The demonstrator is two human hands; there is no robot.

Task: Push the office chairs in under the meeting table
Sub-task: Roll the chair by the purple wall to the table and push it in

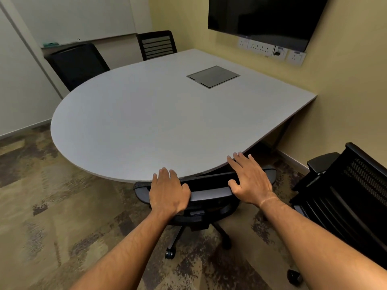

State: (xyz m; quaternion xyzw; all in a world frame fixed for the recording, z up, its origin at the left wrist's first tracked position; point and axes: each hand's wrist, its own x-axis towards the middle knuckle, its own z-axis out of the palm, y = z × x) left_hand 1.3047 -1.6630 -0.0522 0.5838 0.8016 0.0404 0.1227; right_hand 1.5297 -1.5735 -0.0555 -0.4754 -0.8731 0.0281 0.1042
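Two hands (168, 191) (249, 178) on curved black chair back (209, 194), smooth rounded grey table (125, 122)

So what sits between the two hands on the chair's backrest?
Only bare backrest: the left hand and right hand rest on its top edge, nothing between them, in the head view.

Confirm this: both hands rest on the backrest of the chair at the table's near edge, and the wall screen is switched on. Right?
Not quite. The head view shows the screen dark. Otherwise right: left hand and right hand rest on the chair backrest at the table edge.
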